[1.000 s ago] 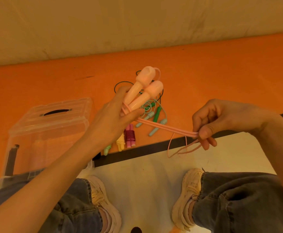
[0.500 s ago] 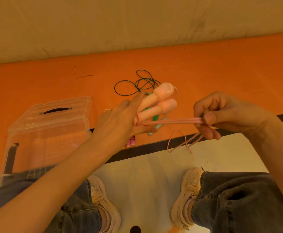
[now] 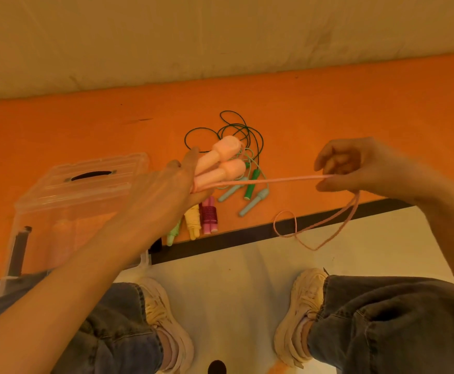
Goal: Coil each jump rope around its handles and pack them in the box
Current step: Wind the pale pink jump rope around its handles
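Observation:
My left hand [image 3: 166, 190] grips the two pink handles [image 3: 220, 163] of a jump rope side by side, their thick ends pointing up and right. The pink rope [image 3: 274, 180] runs taut from the handles to my right hand [image 3: 368, 171], which pinches it; the slack hangs below in a loop [image 3: 325, 228]. On the orange mat [image 3: 355, 109] lie a green rope with loose dark cord [image 3: 250, 136], mint handles [image 3: 255, 203], and coiled ropes: dark pink [image 3: 209, 214], yellow [image 3: 192, 220], pale green [image 3: 173, 233]. The clear plastic box [image 3: 58, 209] with its lid on sits at the left.
A black strip [image 3: 247, 236] borders the orange mat, with a pale floor mat [image 3: 234, 279] below it. My knees in jeans and two cream sneakers [image 3: 298, 314] fill the bottom of the view. A pale wall runs behind the mat.
My right hand has moved right and up, drawing the pink rope out longer and tauter. The handles in my left hand have swung from upright toward the right.

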The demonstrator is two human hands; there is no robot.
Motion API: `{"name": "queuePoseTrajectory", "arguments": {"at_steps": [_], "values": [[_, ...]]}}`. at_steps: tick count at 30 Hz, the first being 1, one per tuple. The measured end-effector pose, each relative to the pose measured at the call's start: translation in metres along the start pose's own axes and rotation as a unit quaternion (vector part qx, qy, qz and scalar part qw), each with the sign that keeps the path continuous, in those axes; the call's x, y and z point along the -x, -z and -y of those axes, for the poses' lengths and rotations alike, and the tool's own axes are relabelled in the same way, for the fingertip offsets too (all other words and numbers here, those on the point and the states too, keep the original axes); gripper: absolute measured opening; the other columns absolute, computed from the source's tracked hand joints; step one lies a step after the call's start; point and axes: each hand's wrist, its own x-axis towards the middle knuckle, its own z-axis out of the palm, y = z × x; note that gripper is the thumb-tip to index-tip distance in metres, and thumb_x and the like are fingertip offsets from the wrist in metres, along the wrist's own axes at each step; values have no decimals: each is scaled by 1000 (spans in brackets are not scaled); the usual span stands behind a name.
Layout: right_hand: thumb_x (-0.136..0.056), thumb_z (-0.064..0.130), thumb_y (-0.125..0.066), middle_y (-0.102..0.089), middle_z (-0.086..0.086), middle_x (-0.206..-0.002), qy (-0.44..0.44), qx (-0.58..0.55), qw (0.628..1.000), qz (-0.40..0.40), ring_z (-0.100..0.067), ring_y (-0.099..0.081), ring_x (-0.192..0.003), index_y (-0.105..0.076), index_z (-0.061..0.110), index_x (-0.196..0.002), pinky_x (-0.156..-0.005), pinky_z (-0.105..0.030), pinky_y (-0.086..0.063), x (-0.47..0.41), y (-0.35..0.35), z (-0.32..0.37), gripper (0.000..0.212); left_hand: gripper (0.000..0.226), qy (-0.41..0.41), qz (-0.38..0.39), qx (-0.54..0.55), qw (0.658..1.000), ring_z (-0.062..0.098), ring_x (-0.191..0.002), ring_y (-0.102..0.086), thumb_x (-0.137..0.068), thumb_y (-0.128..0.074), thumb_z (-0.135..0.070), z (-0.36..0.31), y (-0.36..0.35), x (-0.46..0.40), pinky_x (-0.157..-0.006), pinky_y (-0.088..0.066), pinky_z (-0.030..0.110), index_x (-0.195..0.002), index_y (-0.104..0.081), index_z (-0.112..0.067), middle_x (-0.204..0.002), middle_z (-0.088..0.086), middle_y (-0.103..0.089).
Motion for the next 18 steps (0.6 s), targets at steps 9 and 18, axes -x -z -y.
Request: {"name": "queuePoseTrajectory", "arguments": {"at_steps": [9,18], "values": [[-76,20,-70,-72,9,-67,141,-110,966,-188,-7,-49,-48,-70,12,-85,-46,-13,-35,-3,-4,16,13,78,-131,94,-22,987,25,-95,-59,-92,-36,-63,-14,-9,3,-82,-51,41,-151,1,-30,-109,4,-57],[-80,7,-73,-70,12,-60,117,-138,955,-234,3,-47,-38,-69,-1,-93,-45,-8,-32,-25,-19,25,16,79,-260,106,47,958,21,-85,-59,-92,-30,-64,-59,-8,21,-71,-51,38,-149,-2,-19,-108,1,-58]]}}
